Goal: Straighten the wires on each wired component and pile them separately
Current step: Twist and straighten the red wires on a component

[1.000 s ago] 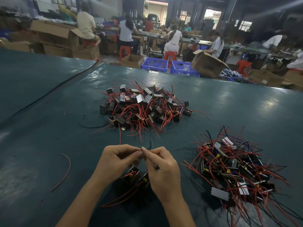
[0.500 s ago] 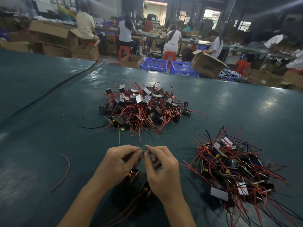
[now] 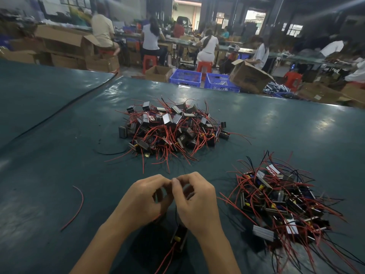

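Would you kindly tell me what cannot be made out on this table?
Head view: pinched end of the thin dark wire, covered by fingertips of the left hand and right hand.
Head view: top of the small black wired component, behind the right wrist.
Head view: near pile of black components with red wires, cut by the bottom edge.
Head view: far pile of similar components, too tangled to count.

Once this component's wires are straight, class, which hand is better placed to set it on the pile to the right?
Right. The right hand lies nearer the right pile, and the component is just below it; the left hand would have to cross over. Both pinch its wire.
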Motion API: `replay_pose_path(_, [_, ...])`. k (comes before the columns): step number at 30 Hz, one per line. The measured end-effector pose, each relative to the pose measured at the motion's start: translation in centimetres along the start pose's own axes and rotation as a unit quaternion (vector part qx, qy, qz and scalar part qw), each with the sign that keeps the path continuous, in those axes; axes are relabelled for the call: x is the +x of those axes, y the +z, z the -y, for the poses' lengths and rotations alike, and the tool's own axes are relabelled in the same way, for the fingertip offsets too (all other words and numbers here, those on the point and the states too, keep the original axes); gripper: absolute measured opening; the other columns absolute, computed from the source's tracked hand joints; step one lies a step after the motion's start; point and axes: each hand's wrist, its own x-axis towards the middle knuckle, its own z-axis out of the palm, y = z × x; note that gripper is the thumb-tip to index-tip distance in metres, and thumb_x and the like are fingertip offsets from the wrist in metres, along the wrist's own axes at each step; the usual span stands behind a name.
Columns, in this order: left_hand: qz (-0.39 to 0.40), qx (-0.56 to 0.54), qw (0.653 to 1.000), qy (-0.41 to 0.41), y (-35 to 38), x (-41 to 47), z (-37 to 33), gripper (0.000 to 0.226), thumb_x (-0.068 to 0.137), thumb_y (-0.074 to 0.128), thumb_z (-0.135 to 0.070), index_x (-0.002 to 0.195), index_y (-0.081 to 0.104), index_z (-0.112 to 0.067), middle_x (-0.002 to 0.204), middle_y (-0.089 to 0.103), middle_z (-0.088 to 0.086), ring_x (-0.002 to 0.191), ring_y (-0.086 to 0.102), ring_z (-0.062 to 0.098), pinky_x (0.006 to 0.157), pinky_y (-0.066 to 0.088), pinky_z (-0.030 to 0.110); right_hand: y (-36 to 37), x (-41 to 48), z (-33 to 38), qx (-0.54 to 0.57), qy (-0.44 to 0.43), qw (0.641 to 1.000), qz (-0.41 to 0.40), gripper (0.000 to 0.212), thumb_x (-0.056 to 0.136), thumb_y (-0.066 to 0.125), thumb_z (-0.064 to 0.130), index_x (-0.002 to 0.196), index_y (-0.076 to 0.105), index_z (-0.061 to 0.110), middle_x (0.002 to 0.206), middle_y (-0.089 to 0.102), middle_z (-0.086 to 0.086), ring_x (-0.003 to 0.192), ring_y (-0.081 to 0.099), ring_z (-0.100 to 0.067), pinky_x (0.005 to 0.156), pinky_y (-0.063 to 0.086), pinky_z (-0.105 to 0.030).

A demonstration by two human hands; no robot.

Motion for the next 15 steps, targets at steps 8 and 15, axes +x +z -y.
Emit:
replay_pose_path(8, [-0.024, -0.015, 1.0, 0.008, 0.62, -0.11, -0.52, 0.022, 0.09, 0.059, -0.028, 0.096, 0.072, -0.011, 0.085, 0.066, -0.009, 0.068, 0.063, 0.009, 0.058, 0.052, 0.028, -0.31, 0.4, -0.24, 0.105, 0.186, 0.977, -0.019, 0.019, 0.079, 0.069, 0.026, 0.061, 0.063, 0.026, 0.058, 0.065, 0.012, 0.052, 0.057, -0.002, 0.051, 0.043, -0.016])
replay_pose_path(15, [-0.046, -0.001, 0.999, -0.006, 0.7, -0.28, -0.11, 0.015, 0.089, 0.062, -0.025, 0.09, 0.071, -0.013, 0.084, 0.065, -0.012, 0.066, 0.061, 0.009, 0.057, 0.051, 0.03, -0.96, 0.47, -0.01, 0.101, 0.094, 0.99, 0.033, 0.018, 0.085, 0.071, 0.016, 0.077, 0.068, 0.032, 0.076, 0.07, 0.013, 0.071, 0.063, -0.004, 0.062, 0.044, -0.009])
